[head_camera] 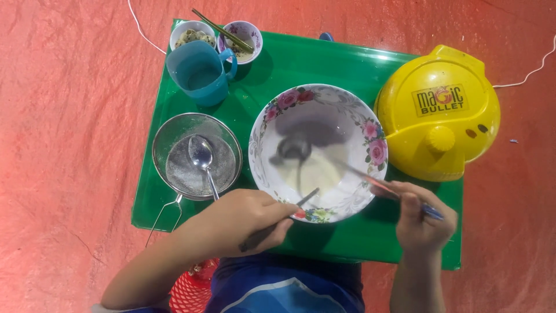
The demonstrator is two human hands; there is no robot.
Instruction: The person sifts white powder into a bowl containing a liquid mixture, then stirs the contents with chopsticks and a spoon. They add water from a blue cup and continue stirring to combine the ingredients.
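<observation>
Red cloth (69, 116) is covering the floor, and a green tray (324, 64) is lying on it, carrying the things. Left hand (243, 223), at the tray's near edge, is closing its grip around a dark-handled utensil (278, 223) whose tip is reaching over the rim of the floral bowl (260, 150). Right hand (423, 220), near the tray's near right corner, is pinching shut on a thin utensil (370, 181) that is slanting down into the same bowl; its far end is too blurred by motion to identify. This bowl is sitting at the tray's centre and is holding a pale, creamy mixture (315, 171). Just beside it, toward the left edge, a metal sieve (174, 133) is resting with a spoon (202, 159) lying in it. At the far left corner a blue cup (200, 72) is standing, with two small bowls (191, 33) touching behind it and chopsticks (223, 32) bridging them. A yellow domed appliance (437, 113) is overlapping the tray's right edge.
</observation>
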